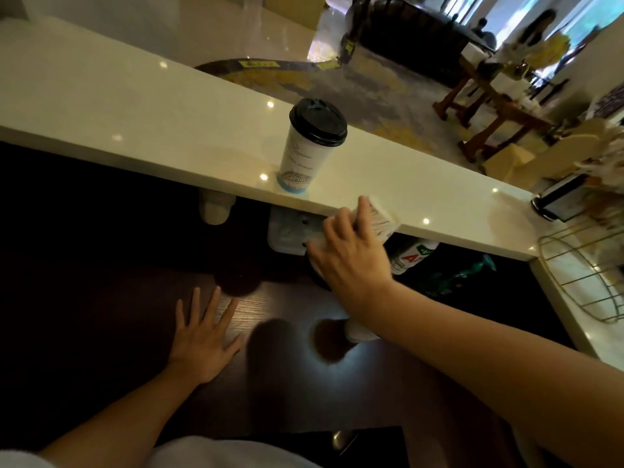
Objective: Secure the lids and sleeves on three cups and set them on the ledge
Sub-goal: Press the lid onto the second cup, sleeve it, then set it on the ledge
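Head view: left hand (202, 336) flat, empty; right hand (351, 261) grips cup (380, 221) at ledge (169, 106).

I was working behind a café or hotel-lobby service bar: a white stone ledge (209, 130) carried a lidded takeaway cup (309, 150), and beyond it I saw polished floor, wooden tables (486, 106) and blurred people.

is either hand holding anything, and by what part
Right hand grips a white cup around its side, near the ledge. Left hand lies flat, empty.
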Demonstrator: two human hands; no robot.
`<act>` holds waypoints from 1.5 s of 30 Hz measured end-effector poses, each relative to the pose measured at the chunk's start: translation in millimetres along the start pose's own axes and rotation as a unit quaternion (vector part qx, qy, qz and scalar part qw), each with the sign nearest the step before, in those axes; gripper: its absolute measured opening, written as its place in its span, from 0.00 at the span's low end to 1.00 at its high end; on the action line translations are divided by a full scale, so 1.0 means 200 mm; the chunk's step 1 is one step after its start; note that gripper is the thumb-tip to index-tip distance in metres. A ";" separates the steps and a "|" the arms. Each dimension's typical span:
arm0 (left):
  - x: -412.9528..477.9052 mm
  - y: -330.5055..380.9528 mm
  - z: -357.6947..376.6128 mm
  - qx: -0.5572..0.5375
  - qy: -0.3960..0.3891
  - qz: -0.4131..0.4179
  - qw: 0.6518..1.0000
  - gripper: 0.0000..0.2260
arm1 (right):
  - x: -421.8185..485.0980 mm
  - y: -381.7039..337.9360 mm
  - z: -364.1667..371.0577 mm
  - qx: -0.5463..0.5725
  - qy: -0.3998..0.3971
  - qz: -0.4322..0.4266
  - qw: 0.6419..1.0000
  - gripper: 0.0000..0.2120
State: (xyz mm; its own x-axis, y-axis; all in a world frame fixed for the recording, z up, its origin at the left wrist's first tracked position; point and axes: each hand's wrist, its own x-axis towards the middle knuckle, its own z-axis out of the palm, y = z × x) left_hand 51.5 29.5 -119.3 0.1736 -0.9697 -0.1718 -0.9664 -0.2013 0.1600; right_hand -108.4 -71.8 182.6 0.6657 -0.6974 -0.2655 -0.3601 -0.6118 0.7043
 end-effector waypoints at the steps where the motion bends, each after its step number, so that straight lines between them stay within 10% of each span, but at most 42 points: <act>1: 0.00 0.00 0.00 0.002 0.001 0.001 1.000 0.35 | 0.01 -0.04 0.02 -0.023 -0.006 -0.016 1.000 0.26; 11: 0.01 0.00 0.02 0.004 -0.004 -0.002 1.000 0.34 | 0.02 -0.04 0.05 0.002 -0.004 -0.007 1.000 0.29; 16: 0.01 0.00 0.02 -0.005 -0.037 0.005 0.999 0.34 | -0.03 0.18 -0.04 0.223 0.014 0.081 0.971 0.35; 19: 0.01 0.01 -0.02 -0.031 -0.073 -0.015 0.997 0.37 | -0.07 0.31 -0.04 0.481 0.024 0.129 0.867 0.42; 24: 0.14 0.14 -0.36 -0.280 -0.065 -0.046 0.957 0.37 | -0.11 0.31 0.14 0.839 0.085 0.151 0.516 0.34; 27: 0.19 0.29 -0.69 -0.422 0.012 0.038 0.906 0.36 | -0.11 0.22 0.27 0.906 0.080 0.147 0.388 0.27; 34: 0.14 0.55 -1.06 -0.485 0.038 0.180 0.855 0.40 | -0.12 0.06 0.39 0.939 0.100 0.175 0.279 0.27; 45: 0.18 0.58 -1.16 -0.577 -0.033 0.158 0.801 0.32 | -0.21 0.12 0.48 0.955 0.095 0.155 0.236 0.19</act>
State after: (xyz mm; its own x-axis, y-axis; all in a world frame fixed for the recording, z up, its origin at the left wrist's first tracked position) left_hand -10.2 -61.6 117.8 -0.0928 -0.9956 0.0095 -0.1355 0.0221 0.9905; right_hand -206.9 -93.0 147.4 0.3650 -0.9012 -0.2336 0.0724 0.2776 -0.9579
